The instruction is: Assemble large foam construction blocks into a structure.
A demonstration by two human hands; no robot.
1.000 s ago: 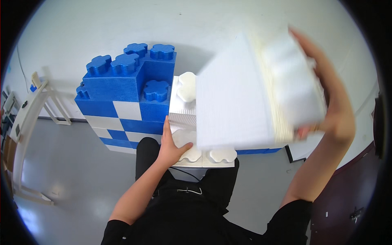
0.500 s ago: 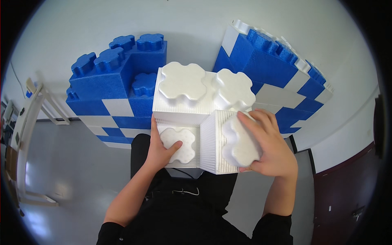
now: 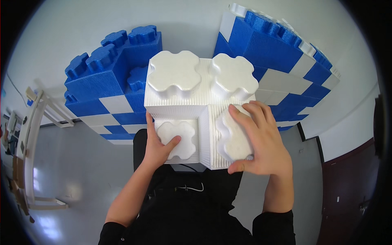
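Our left hand [image 3: 157, 150] is half closed around the left edge of the low white block [image 3: 195, 157], thumb laid across its stud [image 3: 184, 145], index finger up the side; the other fingertips are hidden. And here's our right hand [image 3: 267, 149], spread wide, gripping the raised white block [image 3: 232, 139] by its top knob, thumb at the near end, fingers over the far end!

That raised block stands at the near right corner of the stack, right beside the low one. Its long axis runs front to back, up to the rear white block [image 3: 204, 83]; whether those two are one piece we can't tell. Our right hand is clearly the nearer, with the left across on its left side.

And what a change: a second ago it was swinging high at our right, blurred, hiding the far wall; now it's down on the stack.

Farther out, a blue-and-white wall section [image 3: 98, 87] flanks us left, another section [image 3: 281, 73] right, then the white table [image 3: 28, 155] and dark red door [image 3: 343, 196].
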